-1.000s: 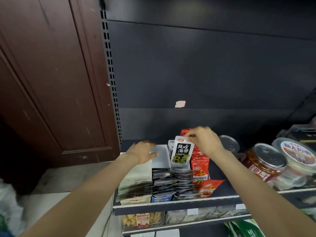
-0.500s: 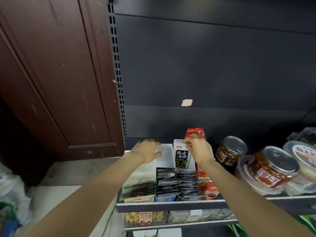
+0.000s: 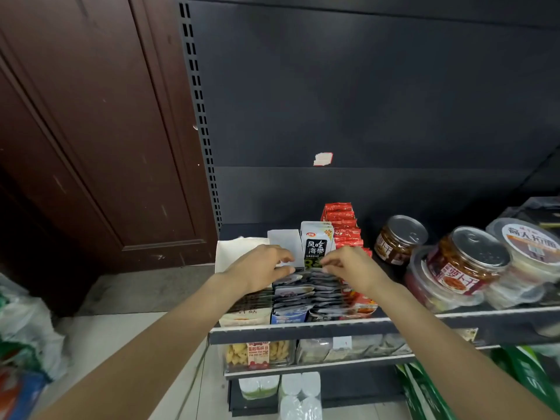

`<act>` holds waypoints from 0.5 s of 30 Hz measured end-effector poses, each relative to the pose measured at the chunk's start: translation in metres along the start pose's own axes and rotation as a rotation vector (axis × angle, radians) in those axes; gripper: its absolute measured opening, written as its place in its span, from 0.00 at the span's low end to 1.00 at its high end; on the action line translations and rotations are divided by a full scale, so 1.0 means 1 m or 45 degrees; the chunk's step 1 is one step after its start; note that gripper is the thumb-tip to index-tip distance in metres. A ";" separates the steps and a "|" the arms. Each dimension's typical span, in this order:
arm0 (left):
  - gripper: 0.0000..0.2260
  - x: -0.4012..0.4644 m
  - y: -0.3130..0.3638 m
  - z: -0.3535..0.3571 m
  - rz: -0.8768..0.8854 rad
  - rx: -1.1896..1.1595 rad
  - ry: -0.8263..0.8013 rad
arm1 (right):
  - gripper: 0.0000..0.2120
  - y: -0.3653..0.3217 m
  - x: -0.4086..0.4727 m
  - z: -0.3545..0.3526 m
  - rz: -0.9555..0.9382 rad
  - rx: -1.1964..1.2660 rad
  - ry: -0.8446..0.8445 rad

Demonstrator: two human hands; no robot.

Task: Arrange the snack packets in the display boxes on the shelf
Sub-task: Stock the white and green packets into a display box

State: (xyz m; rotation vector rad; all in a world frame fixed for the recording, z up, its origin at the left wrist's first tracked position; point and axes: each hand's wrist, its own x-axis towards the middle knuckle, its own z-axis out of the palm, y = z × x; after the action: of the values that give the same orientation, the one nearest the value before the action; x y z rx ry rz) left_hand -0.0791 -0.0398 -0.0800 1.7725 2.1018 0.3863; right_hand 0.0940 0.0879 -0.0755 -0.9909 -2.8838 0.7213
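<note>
On the dark shelf (image 3: 303, 327) several display boxes stand side by side, filled with rows of snack packets. A white and black seaweed packet (image 3: 315, 245) stands upright at the back of the middle rows. Grey packets (image 3: 306, 294) lie in tight rows in front of it. Red packets (image 3: 344, 224) fill the box to the right. My left hand (image 3: 259, 268) rests on the grey packets, fingers pinching at their top edges. My right hand (image 3: 348, 266) pinches the packet tops just in front of the seaweed packet. A white box (image 3: 230, 253) stands at the left.
Jars with metal lids (image 3: 400, 239) and round plastic tubs (image 3: 530, 253) crowd the shelf's right side. Lower shelves hold more snack boxes (image 3: 259, 353). A brown wooden door (image 3: 91, 131) is at the left, with plastic bags (image 3: 24, 344) on the floor.
My right hand has let go of the seaweed packet, which now stands in the row, and dropped forward onto the grey packets. My left hand moved right to meet it.
</note>
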 end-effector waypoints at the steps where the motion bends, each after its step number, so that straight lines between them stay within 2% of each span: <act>1: 0.15 -0.003 0.002 0.001 -0.007 0.010 -0.027 | 0.11 -0.001 -0.001 0.001 -0.017 -0.072 -0.009; 6: 0.14 -0.013 0.010 0.004 -0.092 -0.040 -0.071 | 0.11 -0.005 -0.008 0.001 0.027 -0.231 0.087; 11: 0.13 -0.017 0.017 0.004 -0.199 -0.118 -0.007 | 0.10 -0.008 -0.023 -0.010 0.070 -0.097 0.303; 15: 0.13 -0.022 0.027 -0.004 -0.254 -0.214 0.108 | 0.11 -0.010 -0.042 -0.031 0.016 -0.012 0.523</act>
State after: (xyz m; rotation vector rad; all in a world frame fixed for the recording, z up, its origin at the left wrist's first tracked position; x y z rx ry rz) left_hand -0.0542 -0.0570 -0.0623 1.4618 2.2081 0.5723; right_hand 0.1259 0.0695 -0.0374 -1.0189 -2.5288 0.4398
